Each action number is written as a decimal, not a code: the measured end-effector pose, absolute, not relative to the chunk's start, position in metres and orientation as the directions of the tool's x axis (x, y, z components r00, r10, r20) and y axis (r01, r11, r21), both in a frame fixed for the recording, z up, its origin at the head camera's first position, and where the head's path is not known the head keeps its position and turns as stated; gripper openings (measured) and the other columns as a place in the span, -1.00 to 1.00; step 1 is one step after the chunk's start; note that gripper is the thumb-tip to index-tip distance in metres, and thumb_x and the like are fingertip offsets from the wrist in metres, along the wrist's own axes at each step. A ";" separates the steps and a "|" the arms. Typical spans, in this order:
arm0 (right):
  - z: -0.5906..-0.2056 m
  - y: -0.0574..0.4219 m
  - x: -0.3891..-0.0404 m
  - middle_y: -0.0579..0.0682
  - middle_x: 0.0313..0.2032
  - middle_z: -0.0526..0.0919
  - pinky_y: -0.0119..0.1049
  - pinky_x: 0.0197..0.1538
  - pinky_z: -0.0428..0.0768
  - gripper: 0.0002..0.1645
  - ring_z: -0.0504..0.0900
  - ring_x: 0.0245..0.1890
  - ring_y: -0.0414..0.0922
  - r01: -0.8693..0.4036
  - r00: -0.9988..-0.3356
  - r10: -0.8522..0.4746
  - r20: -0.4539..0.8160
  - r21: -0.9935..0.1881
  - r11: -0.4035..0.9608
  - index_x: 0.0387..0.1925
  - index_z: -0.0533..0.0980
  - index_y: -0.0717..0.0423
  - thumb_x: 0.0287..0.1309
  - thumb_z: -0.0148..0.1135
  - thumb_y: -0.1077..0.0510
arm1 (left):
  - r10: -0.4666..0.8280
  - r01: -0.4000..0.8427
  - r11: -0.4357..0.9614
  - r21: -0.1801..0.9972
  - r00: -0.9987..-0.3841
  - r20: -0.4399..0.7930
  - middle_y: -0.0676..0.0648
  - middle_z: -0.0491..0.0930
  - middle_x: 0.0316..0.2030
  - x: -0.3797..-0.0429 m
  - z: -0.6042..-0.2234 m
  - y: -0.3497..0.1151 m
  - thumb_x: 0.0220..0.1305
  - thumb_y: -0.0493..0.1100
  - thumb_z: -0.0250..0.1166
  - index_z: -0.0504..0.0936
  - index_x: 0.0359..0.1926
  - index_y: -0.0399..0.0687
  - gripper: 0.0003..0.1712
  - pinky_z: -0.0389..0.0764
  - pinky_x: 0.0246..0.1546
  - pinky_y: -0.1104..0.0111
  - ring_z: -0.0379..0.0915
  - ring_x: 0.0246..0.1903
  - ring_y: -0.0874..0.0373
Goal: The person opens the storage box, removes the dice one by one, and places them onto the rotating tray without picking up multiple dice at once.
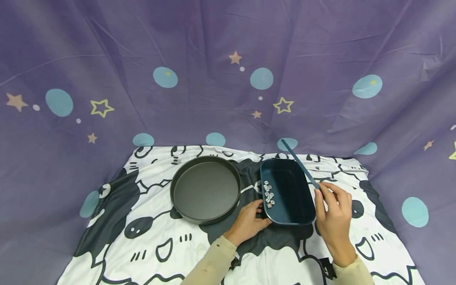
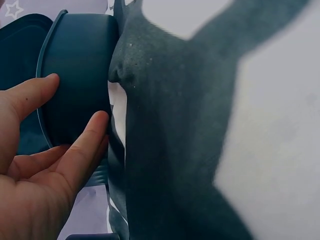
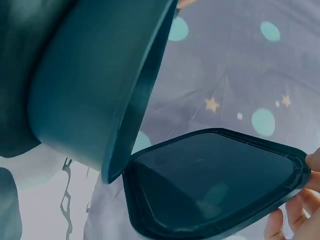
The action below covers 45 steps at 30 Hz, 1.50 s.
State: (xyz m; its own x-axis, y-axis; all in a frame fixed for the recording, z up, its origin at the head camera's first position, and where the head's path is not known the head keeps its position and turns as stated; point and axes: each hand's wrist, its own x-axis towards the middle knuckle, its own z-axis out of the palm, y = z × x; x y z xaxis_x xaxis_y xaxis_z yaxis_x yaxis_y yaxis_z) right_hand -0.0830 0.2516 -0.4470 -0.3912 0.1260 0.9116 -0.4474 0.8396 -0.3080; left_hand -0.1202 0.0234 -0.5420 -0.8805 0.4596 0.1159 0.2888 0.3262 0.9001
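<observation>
A dark blue rectangular container (image 1: 293,198) stands on the patterned cloth. Along its inner left side lie several small white cubes (image 1: 268,196) with dark marks. My left hand (image 1: 249,221) holds its near left corner; in the left wrist view the fingertips lie against the outer wall (image 2: 82,60). With thumb and fingers, my right hand (image 1: 333,215) pinches the edge of a matching flat lid (image 3: 215,175). That lid is tilted up on edge beside the container's right rim, so the head view shows only a thin strip of it.
A round dark grey pan (image 1: 206,190) with a low wall stands left of the container. Beneath everything lies a white cloth (image 1: 285,261) with black cartoon drawings. A purple curtain (image 1: 213,39) with stars and dots hangs behind.
</observation>
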 end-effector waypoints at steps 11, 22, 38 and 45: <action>-0.463 0.287 -0.077 0.15 -0.11 0.59 -0.66 -0.28 0.38 -0.81 0.46 -0.24 -0.44 -0.263 -0.511 0.503 0.697 -0.684 0.681 -0.14 0.67 0.42 0.22 0.30 0.42 | 0.443 0.341 0.419 0.842 -0.886 0.138 -0.24 0.52 0.16 -0.120 -0.543 0.021 0.22 -0.06 0.46 0.42 0.31 -0.31 -0.26 0.60 -0.06 0.39 0.59 0.01 0.05; -0.475 0.323 -0.071 -0.19 -0.26 0.49 -0.56 -0.26 0.49 -0.68 0.49 -0.34 -0.35 -0.164 -0.525 0.795 0.306 -0.952 0.258 -0.04 0.65 0.41 0.35 0.26 0.20 | 0.440 0.319 0.411 0.854 -0.890 0.120 -0.28 0.50 0.18 -0.119 -0.539 0.020 0.25 -0.08 0.44 0.40 0.33 -0.34 -0.26 0.62 -0.05 0.33 0.59 0.03 -0.02; -0.517 0.370 -0.055 -0.10 -0.22 0.57 -0.22 -0.45 0.68 -0.86 0.69 -0.41 -0.21 -0.038 -0.588 0.708 -0.392 -0.861 -0.508 -0.17 0.60 0.06 0.40 0.19 0.10 | 0.454 0.327 0.431 0.841 -0.884 0.111 -0.24 0.52 0.17 -0.120 -0.540 0.021 0.26 -0.05 0.43 0.40 0.33 -0.32 -0.27 0.59 0.01 0.32 0.60 0.03 -0.01; -0.536 0.378 -0.048 -0.13 -0.47 0.63 -0.20 -0.39 0.68 -0.85 0.69 -0.55 -0.21 0.100 -0.562 0.697 -0.446 -0.873 -0.478 -0.31 0.59 -0.04 0.42 0.16 0.11 | 0.458 0.341 0.431 0.835 -0.881 0.123 -0.25 0.52 0.18 -0.120 -0.540 0.022 0.26 -0.08 0.44 0.41 0.32 -0.33 -0.28 0.58 0.01 0.33 0.60 0.02 0.01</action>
State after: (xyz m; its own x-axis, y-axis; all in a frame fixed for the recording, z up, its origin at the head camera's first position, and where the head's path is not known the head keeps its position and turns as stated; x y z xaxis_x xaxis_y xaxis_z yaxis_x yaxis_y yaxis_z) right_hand -0.0476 0.3781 -0.5356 -0.5618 0.6968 -0.4459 0.1001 -0.4778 -0.8727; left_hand -0.1204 0.0224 -0.5401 -0.8805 0.4578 0.1231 0.3410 0.4314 0.8352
